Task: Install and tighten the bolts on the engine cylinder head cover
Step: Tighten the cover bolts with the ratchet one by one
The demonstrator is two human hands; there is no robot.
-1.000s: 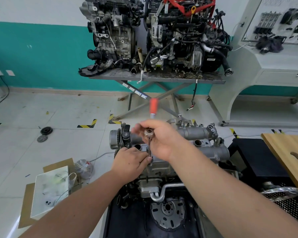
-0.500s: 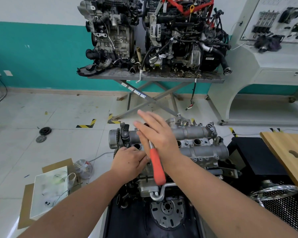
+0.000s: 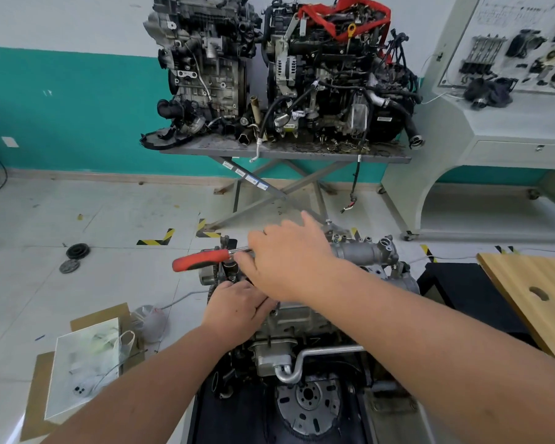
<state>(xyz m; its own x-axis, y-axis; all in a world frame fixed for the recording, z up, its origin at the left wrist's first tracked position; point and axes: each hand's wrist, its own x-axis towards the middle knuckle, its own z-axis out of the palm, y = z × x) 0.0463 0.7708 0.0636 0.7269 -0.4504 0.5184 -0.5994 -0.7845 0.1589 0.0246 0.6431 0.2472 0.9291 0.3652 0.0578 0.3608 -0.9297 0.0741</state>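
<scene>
While we leaned over the engine (image 3: 305,318) on its black stand (image 3: 237,418), our right hand (image 3: 289,261) lay across the cylinder head cover (image 3: 366,251), fingers stretched fairly straight with the thumb raised, and the ratchet wrench (image 3: 205,259) ran out from beneath those fingers toward the left, its red handle roughly level. We could not tell whether the fingers truly gripped the steel shank or only pressed on it, since the palm hid the wrench head and the bolt under it. Our left hand (image 3: 237,307) sat just below the right, fingers curled down against the near edge of the cover beside the timing gear (image 3: 210,283); what it pinched, if anything, was hidden. The cover itself lay on top of the engine, stretching off to the right from under our hands. Below them were the oil cooler (image 3: 271,358) with its bent aluminium pipe (image 3: 302,363), and lower still the flywheel (image 3: 308,405). On the tiled floor to the left lay a clear plastic box (image 3: 80,363) on cardboard (image 3: 36,402), and two pulleys (image 3: 74,257). Two further engines (image 3: 269,75) stood on a scissor lift table (image 3: 285,152) against the teal wall, and a wooden board (image 3: 532,293) showed at the right.
</scene>
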